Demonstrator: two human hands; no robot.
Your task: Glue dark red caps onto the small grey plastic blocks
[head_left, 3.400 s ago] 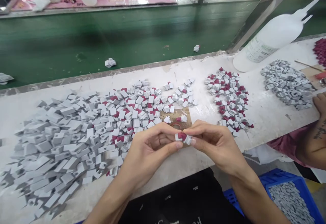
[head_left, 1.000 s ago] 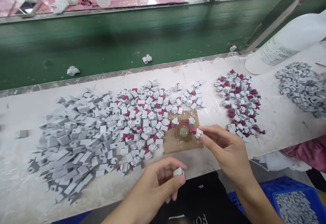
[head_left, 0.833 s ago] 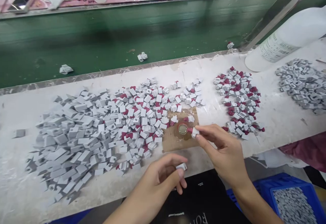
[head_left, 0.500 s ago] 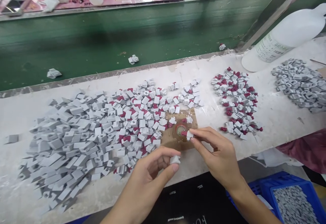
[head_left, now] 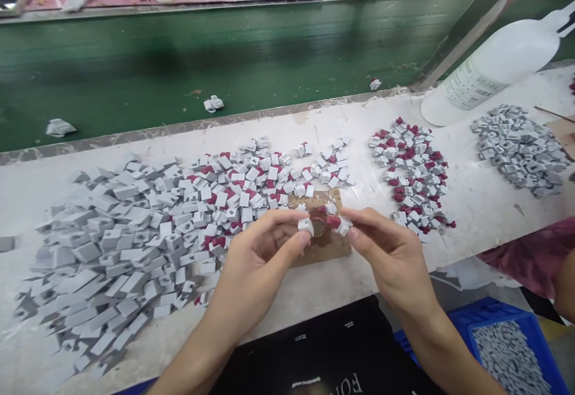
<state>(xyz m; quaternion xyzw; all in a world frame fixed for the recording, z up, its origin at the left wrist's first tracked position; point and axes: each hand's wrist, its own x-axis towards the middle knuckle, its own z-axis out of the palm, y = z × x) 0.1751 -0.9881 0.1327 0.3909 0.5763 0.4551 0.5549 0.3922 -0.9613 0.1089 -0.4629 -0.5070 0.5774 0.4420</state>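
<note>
Between thumb and forefinger, my left hand (head_left: 265, 257) pinches a small grey plastic piece (head_left: 306, 226). Opposite it, my right hand (head_left: 390, 251) grips a grey-and-maroon plastic piece (head_left: 333, 221), its maroon end facing left. A short gap separates the two pieces. Beneath them lies a brown cardboard patch (head_left: 332, 252) with a wet sheen and a small round ring (head_left: 318, 227) on it. Another grey-and-maroon piece rests on the cardboard just behind. To the left spreads a large heap of grey pieces (head_left: 112, 251), mixed with maroon-tipped ones toward the middle.
Right of the cardboard sits a pile of grey-and-maroon pieces (head_left: 411, 167), then a grey pile (head_left: 523, 149). A white bottle (head_left: 489, 78) leans behind them. A green belt (head_left: 157, 66) runs along the back. Below right is a blue crate (head_left: 534, 329) of grey pieces.
My left hand has moved up and forward with its grey piece. My right hand has lifted its grey-and-maroon piece off the ring area and turned it. The pieces now face each other.
</note>
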